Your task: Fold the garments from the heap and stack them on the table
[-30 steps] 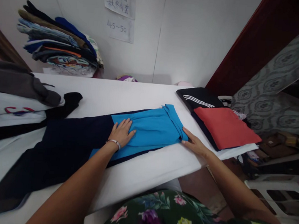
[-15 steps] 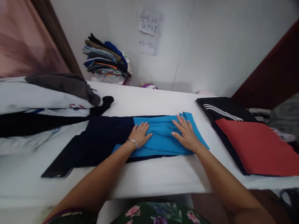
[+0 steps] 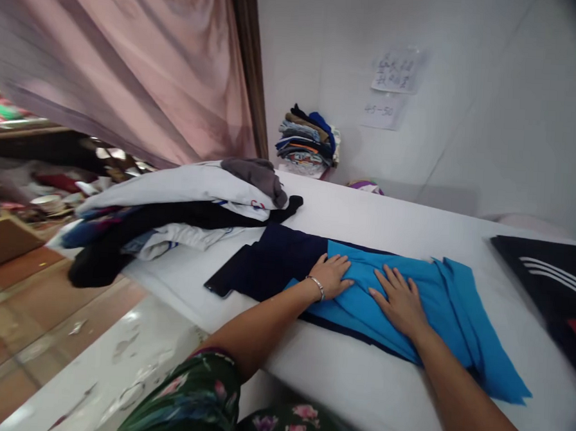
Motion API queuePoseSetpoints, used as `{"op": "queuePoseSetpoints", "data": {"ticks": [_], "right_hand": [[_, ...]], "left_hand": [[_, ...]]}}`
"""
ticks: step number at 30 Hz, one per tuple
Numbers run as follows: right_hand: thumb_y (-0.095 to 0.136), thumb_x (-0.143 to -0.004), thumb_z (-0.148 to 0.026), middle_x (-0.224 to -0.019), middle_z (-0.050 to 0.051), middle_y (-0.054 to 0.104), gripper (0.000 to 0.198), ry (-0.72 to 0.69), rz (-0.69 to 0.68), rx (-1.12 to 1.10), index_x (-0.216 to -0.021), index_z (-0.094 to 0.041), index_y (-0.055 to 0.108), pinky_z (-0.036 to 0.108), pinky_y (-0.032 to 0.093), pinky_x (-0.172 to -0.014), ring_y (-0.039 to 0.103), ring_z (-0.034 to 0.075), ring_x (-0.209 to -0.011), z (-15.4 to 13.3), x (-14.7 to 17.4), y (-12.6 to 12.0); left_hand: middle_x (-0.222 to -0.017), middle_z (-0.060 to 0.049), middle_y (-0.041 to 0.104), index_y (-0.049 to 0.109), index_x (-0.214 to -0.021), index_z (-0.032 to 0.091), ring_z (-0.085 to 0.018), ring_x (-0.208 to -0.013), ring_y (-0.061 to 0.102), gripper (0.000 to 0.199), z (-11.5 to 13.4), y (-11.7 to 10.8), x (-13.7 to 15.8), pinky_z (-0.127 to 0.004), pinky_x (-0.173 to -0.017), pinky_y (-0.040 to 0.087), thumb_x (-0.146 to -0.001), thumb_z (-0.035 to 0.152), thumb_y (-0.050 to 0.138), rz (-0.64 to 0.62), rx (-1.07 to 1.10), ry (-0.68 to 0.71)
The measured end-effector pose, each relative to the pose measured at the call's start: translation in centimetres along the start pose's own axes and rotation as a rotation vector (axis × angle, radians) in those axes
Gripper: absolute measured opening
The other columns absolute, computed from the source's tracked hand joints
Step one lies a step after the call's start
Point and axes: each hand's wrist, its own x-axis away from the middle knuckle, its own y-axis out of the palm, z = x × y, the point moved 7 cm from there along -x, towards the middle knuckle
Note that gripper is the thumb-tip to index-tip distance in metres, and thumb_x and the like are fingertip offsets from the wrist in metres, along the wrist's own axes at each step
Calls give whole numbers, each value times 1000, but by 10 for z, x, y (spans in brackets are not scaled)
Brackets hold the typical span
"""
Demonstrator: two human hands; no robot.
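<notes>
A garment with a navy part [image 3: 290, 257] and a bright blue part [image 3: 437, 313] lies flat across the white table, the blue lying over navy cloth. My left hand [image 3: 332, 277] rests on the blue cloth near where it meets the navy, fingers outstretched, a silver bracelet at the wrist. To its right, my right hand [image 3: 402, 302] lies palm down on the same blue cloth with its fingers spread. Slight creases run through the blue near both hands. A dark phone-like slab [image 3: 224, 278] sits at the navy end, partly against the cloth.
Loose white, black and grey clothes [image 3: 197, 188] are heaped at the left table end. A stack of folded clothes [image 3: 309, 139] stands at the back wall. Folded black clothing with white stripes [image 3: 550, 271] lies at the right. A pink curtain [image 3: 180, 62] hangs at the left.
The view has swung left, showing more of the clothes heap and the floor. My right hand has shifted over the blue cloth toward my left hand; the right end of the blue cloth looks more spread out.
</notes>
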Motion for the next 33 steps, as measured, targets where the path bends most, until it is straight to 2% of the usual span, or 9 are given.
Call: {"op": "queuePoseSetpoints", "data": {"ticks": [3, 5, 8, 10, 13, 15, 22, 27, 33], "right_hand": [[26, -93, -60, -153, 8, 34, 63, -3, -24, 31, -142, -26, 44, 58, 24, -111, 27, 31, -142, 1, 0, 2], [25, -93, -60, -154, 8, 33, 63, -8, -37, 47, -143, -26, 43, 57, 24, -111, 27, 31, -142, 0, -1, 3], [24, -92, -60, -154, 8, 32, 64, -11, -45, 61, -143, -26, 43, 57, 25, -111, 27, 31, -142, 0, -1, 5], [24, -93, -59, -154, 8, 33, 64, -14, -39, 62, -143, -25, 43, 58, 25, -111, 27, 31, -142, -1, -2, 5], [24, -93, -59, -153, 10, 34, 65, -16, -26, 52, -143, -24, 44, 58, 25, -111, 27, 32, -142, -1, -2, 5], [24, -92, -59, -153, 10, 34, 65, -14, -23, 46, -143, -23, 44, 58, 25, -111, 27, 32, -142, -2, -2, 6], [25, -93, -59, -153, 9, 34, 63, 11, -21, 36, -142, -24, 44, 55, 25, -112, 26, 30, -142, -2, 0, 3], [29, -92, -60, -153, 10, 34, 63, 2, -4, -22, -143, -25, 42, 57, 24, -112, 27, 31, -142, -3, 0, 0], [33, -93, -57, -157, 5, 24, 60, -143, 143, -170, -145, -27, 38, 55, 17, -116, 16, 26, -146, -18, 5, -24]], "left_hand": [[-147, -11, 44, 52, -136, 22, -32, -138, 34, 55, -17, -15, 7, -47, -117, 20, -89, 50, 44, -8, -61, -86], [-148, -10, 43, 54, -133, 23, -32, -139, 32, 51, -39, -36, 14, -49, -117, 19, -89, 47, 46, 52, -140, -187], [-151, -13, 37, 48, -135, 19, -31, -141, 29, 53, -86, -78, 35, -55, -115, 19, -89, 44, 47, 201, -251, -397], [-152, -16, 35, 44, -137, 16, -31, -140, 31, 57, -123, -100, 54, -51, -113, 25, -89, 46, 46, 247, -258, -578], [-144, -21, 44, 44, -136, 10, -32, -132, 43, 64, -172, -111, 78, -44, -106, 35, -89, 54, 42, 159, -160, -808], [-135, -23, 53, 50, -130, 8, -34, -126, 50, 66, -190, -111, 86, -41, -102, 39, -88, 58, 41, 76, -101, -853], [-126, -16, 63, 64, -116, 15, -32, -119, 57, 56, -197, -109, 73, -36, -100, 42, -78, 57, 58, 33, 10, -767], [-124, -15, 65, 66, -113, 14, -33, -115, 60, 62, -198, -114, 66, -34, -96, 46, -68, 57, 68, 49, 146, -762], [-105, -11, 73, 67, -110, 17, -29, -99, 68, 59, -195, -115, 75, -35, -80, 55, -65, 55, 72, -5, 464, -781]]}}
